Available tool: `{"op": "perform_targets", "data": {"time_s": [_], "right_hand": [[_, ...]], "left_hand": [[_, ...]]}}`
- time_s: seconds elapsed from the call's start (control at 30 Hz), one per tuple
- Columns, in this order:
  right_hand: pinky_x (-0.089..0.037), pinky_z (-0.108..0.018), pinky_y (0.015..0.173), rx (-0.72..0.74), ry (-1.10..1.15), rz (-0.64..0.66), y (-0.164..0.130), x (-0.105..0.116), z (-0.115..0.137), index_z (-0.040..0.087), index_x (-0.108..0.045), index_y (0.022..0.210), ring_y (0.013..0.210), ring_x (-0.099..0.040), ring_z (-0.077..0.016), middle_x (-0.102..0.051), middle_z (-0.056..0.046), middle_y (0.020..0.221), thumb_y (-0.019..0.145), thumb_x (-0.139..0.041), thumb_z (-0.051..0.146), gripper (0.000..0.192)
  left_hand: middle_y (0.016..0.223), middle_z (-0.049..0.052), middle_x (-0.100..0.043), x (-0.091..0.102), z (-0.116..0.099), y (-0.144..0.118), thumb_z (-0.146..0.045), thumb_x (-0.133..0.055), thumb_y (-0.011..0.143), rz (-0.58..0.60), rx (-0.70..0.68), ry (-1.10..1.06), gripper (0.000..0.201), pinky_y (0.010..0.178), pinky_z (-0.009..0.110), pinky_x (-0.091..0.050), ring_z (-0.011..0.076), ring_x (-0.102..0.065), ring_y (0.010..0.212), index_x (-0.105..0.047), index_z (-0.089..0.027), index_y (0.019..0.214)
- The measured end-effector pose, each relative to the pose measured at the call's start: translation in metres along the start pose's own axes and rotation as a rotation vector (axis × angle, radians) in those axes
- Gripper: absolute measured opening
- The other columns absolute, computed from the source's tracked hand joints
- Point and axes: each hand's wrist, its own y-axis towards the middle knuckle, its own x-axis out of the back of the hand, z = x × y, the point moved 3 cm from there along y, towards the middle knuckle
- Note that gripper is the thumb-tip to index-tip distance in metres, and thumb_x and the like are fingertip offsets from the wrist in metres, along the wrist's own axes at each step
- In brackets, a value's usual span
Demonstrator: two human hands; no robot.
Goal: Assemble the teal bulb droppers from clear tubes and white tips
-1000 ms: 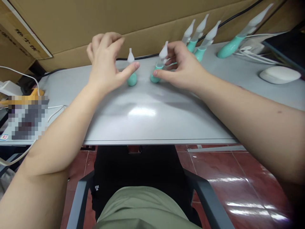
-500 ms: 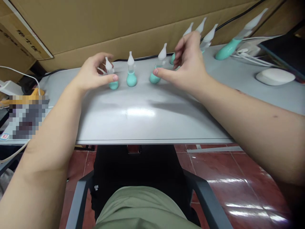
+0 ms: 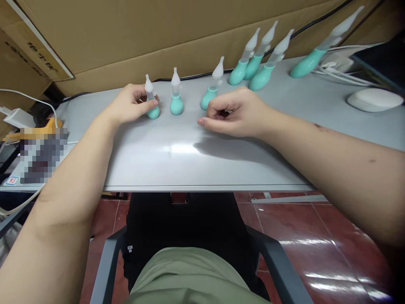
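Note:
Three small teal bulbs with clear white tips stand upright in a row on the grey desk [image 3: 190,156]. My left hand [image 3: 129,103] pinches the leftmost bulb [image 3: 153,107] between thumb and fingers. The middle bulb [image 3: 176,101] stands free. My right hand [image 3: 234,112] rests on the desk with its fingers curled and nothing in it, just right of and in front of the third bulb [image 3: 210,90].
Three larger teal bulbs [image 3: 253,69] cluster at the back right, and one more [image 3: 313,55] stands further right. A white mouse [image 3: 375,99] and white cables lie at the right. Cardboard sheets [image 3: 158,33] back the desk. A charger [image 3: 19,118] sits left. A chair is below.
My right hand has dropped from the back bulbs down onto the desk and curled its fingers. My left hand has stayed at the leftmost bulb.

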Motion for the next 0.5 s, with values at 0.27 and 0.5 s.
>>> {"op": "perform_targets", "data": {"time_s": [0.27,0.5], "right_hand": [[-0.03,-0.041,0.063,-0.031,0.066,0.034,-0.002,0.002,-0.005,0.027,-0.065,0.075,0.066,-0.037,-0.0159,-0.049,0.002,0.067,0.108,-0.102,0.065,0.062],[-0.041,-0.037,0.064,-0.02,0.218,-0.029,0.002,-0.006,-0.009,0.032,-0.088,0.136,0.067,-0.048,-0.0162,-0.062,0.005,0.08,0.101,-0.109,0.063,0.051]], "left_hand": [[0.085,0.0,-0.077,0.006,-0.038,-0.01,-0.08,-0.095,0.094,-0.038,-0.076,0.096,0.052,0.077,0.045,-0.05,0.0181,-0.058,0.082,-0.085,-0.029,0.092],[0.093,0.007,-0.085,-0.02,-0.078,-0.02,-0.069,-0.097,0.1,0.093,-0.207,-0.018,0.043,0.072,0.045,-0.056,0.0236,-0.068,0.083,-0.089,-0.026,0.098]]}}
